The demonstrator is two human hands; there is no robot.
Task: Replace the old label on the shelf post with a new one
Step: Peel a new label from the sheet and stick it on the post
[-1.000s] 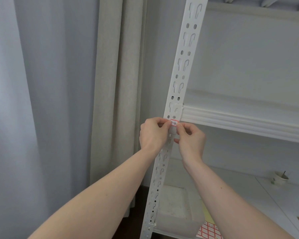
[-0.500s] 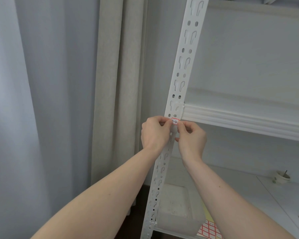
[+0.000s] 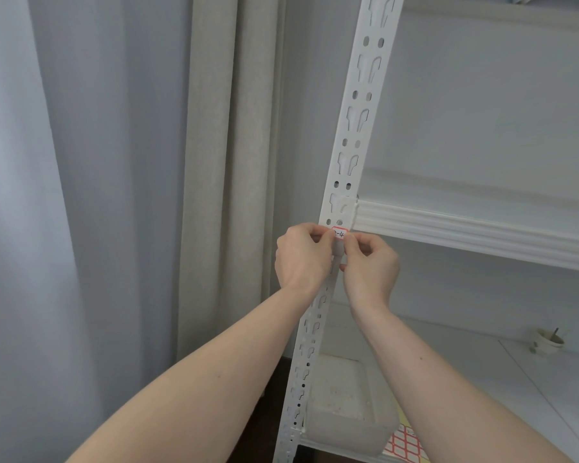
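Head view: both hands' fingers [image 3: 328, 236] pinch label [image 3: 340, 233] on post [image 3: 351, 135].

To my left hang a pale grey curtain [image 3: 81, 195] and a beige curtain [image 3: 214, 162]. A frosted plastic box [image 3: 348, 412] sits on the lower shelf board [image 3: 465, 379], just beside a red-gridded sticker sheet [image 3: 403, 446]. Farther right, a small cup [image 3: 547, 340] stands well apart.
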